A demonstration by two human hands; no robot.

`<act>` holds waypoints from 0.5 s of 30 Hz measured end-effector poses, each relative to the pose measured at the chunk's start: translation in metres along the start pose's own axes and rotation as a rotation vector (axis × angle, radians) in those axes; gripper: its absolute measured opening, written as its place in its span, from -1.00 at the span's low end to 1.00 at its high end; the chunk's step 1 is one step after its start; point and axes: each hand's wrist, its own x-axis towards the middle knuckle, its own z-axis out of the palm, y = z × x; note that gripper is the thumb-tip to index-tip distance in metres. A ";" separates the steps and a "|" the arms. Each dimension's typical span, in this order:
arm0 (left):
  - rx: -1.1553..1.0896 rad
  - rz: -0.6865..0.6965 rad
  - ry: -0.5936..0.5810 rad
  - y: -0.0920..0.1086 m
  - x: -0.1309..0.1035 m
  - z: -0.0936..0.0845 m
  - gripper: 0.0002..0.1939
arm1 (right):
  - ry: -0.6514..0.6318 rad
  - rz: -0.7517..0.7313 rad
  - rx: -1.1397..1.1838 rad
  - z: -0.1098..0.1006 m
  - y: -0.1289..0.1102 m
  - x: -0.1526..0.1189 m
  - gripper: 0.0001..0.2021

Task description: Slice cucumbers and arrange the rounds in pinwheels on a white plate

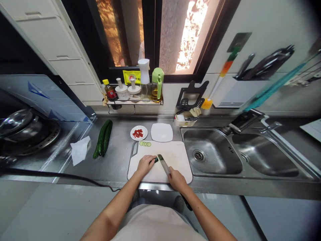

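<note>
"What's held?"
"By the board's [178, 155] near edge, the right hand [177, 180] closes round the knife [164, 165]; mid-board, the left hand [145, 165], fingers bent, pins the cucumber piece [156, 159], fingertips best tucked"
"Slices [148, 144]?"
"Far left corner, thin: worth matching"

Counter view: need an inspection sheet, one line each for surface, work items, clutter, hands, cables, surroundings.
Surface: steel counter; cutting board lies left of the double sink.
Work items: knife and cucumber piece over board; cucumber slices at its far left; whole cucumbers on counter; red pieces on round plate; square plate bare.
Clutter: crumpled paper near stove.
Hands: left hand fingers on cucumber piece; right hand grips knife.
Cables: black cable along front edge, left side; ends unclear.
Surroundings: window ahead, seasoning shelf below it.
</note>
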 end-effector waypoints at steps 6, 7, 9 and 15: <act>0.025 -0.030 -0.017 0.004 0.001 -0.005 -0.71 | 0.029 0.013 -0.011 -0.018 -0.005 0.009 -0.75; 0.022 -0.040 -0.019 0.004 0.001 -0.005 -0.71 | 0.029 0.013 -0.013 -0.021 -0.007 0.010 -0.74; 0.015 -0.063 -0.024 0.004 0.001 -0.005 -0.70 | 0.027 0.012 -0.013 -0.024 -0.010 0.012 -0.73; -0.044 -0.109 -0.008 0.000 0.002 -0.002 -0.70 | 0.058 -0.016 -0.056 -0.025 -0.014 0.009 -0.72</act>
